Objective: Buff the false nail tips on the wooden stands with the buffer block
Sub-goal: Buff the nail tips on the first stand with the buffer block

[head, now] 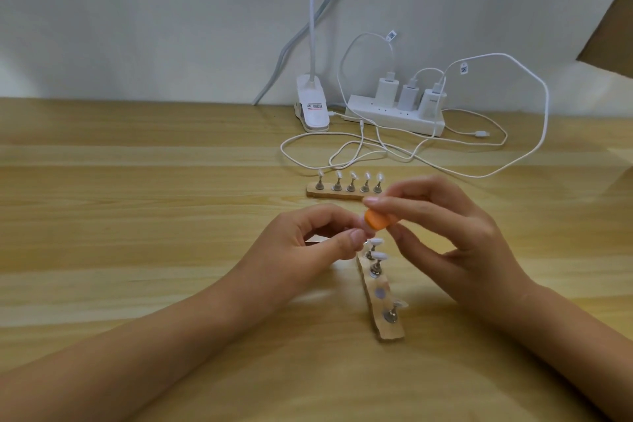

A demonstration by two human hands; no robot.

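Note:
My right hand (442, 236) pinches an orange buffer block (480, 219) between thumb and fingers, above the near wooden stand (387, 315). My left hand (318, 236) pinches a small metal peg with a nail tip (468, 239), lifted off that stand and touching the block. The near stand runs toward me and carries three pegs with white nail tips (379, 255) plus one bare magnet spot (379, 293). A far wooden stand (334, 193) lies crosswise behind my hands with several nail tips (352, 175) upright on pegs.
A white power strip (394, 115) with three chargers sits at the back by the wall, its white cables (342, 161) looping over the wooden table just behind the far stand. A white clip lamp base (313, 106) stands to its left. A brown board (609, 27) leans at the right.

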